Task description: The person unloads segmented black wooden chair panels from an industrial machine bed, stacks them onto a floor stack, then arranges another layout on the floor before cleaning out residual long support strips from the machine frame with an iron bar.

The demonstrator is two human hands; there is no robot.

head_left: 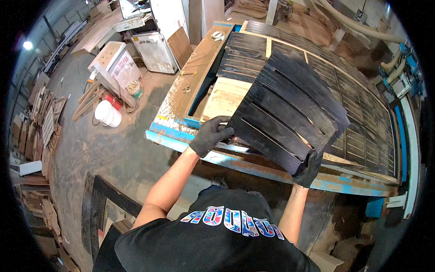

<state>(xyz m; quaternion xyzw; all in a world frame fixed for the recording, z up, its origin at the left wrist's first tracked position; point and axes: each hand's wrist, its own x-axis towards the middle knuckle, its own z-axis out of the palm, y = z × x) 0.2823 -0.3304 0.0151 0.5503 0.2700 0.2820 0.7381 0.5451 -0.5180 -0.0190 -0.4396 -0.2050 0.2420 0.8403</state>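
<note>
A black slotted panel is held up at a tilt in front of me, over the near side of a large machine bed. My left hand, in a black glove, pinches its left corner between thumb and fingers. At the lower right edge my right hand, gloved too, is closed on the panel, some of its fingers hidden. Long narrow slots run across the panel, and pale wood shows at one of them. Behind it, more dark slotted panels lie on the bed, next to a bare light wood board.
A blue metal rail edges the machine's near side. Left of the bed stand a white bucket, a red canister and a control box. Wood offcuts line the far left; dark frames lean near my left elbow.
</note>
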